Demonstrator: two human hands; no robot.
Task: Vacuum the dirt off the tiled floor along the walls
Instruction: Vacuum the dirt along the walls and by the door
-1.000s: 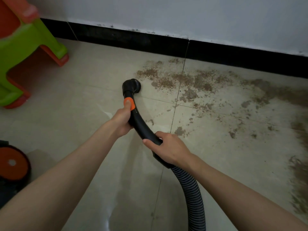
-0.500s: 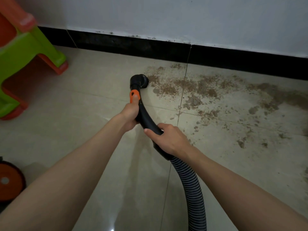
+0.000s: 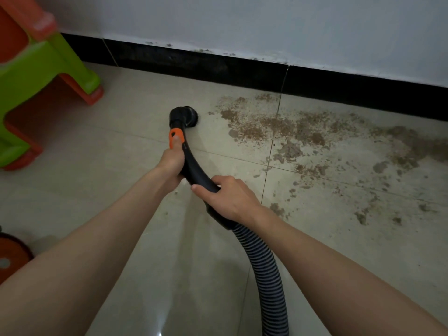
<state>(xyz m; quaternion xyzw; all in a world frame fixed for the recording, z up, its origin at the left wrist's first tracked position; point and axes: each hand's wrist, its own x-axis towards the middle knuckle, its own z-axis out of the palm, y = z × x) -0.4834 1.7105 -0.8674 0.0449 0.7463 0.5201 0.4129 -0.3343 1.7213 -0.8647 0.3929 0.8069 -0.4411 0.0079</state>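
Observation:
A black curved vacuum handle (image 3: 191, 168) with an orange slider (image 3: 176, 137) ends in a round brush nozzle (image 3: 184, 117) resting on the beige tiled floor (image 3: 126, 151). My left hand (image 3: 172, 163) grips the handle just below the slider, thumb on the orange part. My right hand (image 3: 230, 198) grips the handle lower down, where the ribbed grey hose (image 3: 264, 270) begins. Brown dirt (image 3: 298, 141) is scattered over the tiles to the right of the nozzle, spreading along the black skirting (image 3: 218, 69) under the white wall (image 3: 242, 23).
A green and orange plastic stool (image 3: 31, 76) stands at the left, close to the wall. An orange round part of the vacuum body (image 3: 9, 255) shows at the left edge. The hose runs off the bottom edge.
The nozzle has pulled back to the left, off the edge of the dirt patch, and both hands moved with it. The view has shifted so the stool shows more.

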